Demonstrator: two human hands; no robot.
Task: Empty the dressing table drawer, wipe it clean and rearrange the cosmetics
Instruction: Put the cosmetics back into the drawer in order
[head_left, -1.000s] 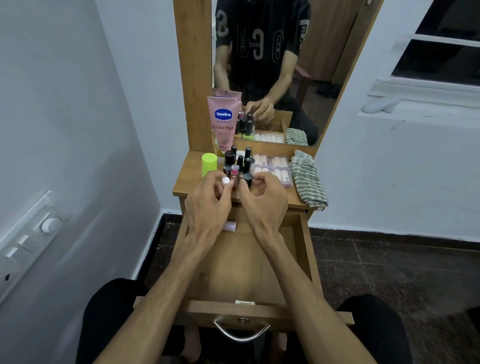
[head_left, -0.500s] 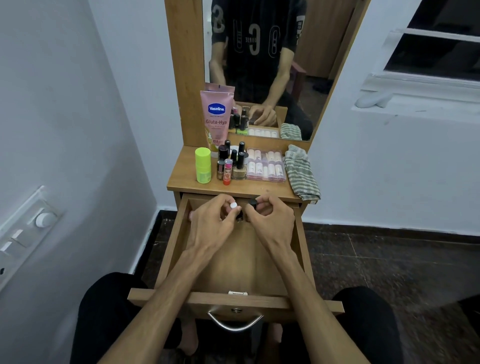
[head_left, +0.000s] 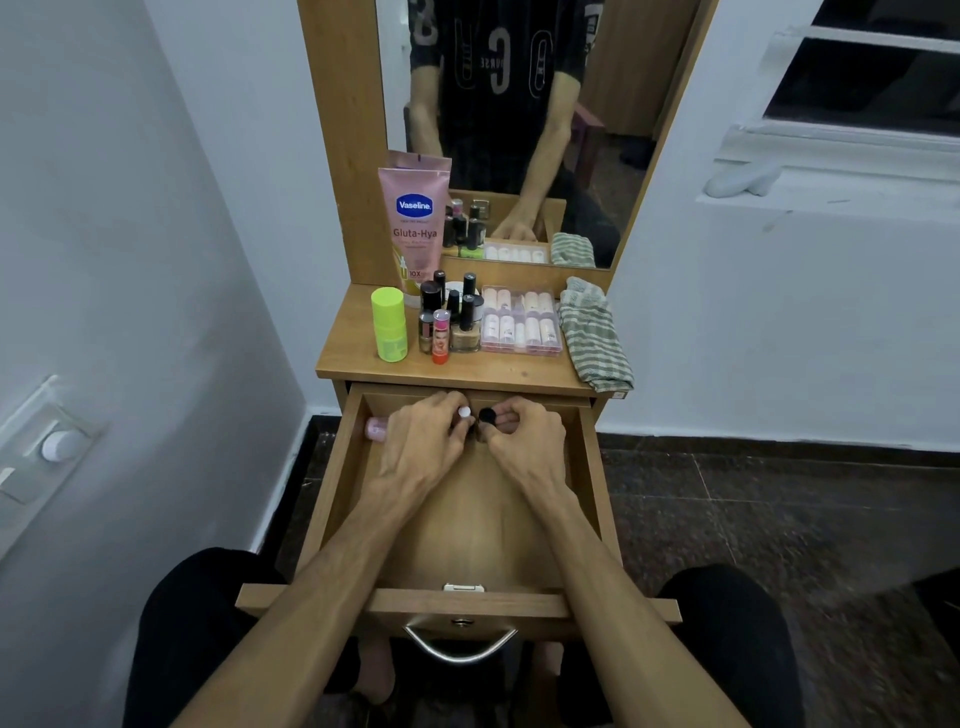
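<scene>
Left hand (head_left: 423, 441) grips white-capped bottle (head_left: 464, 413), right hand (head_left: 524, 441) black-capped bottle (head_left: 487, 415), at back of open drawer (head_left: 332, 493).

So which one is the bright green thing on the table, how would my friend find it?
Start at the wooden dressing table top below the mirror. Look along its left end, just left of the huddle of small dark-capped bottles and in front of the tall pink Vaseline tube. The lime green bottle stands upright and alone there, the only neon-coloured thing, chunkier than the little bottles beside it.

bottles' bodies hidden – fingers (head_left: 457, 431) cover them
</scene>
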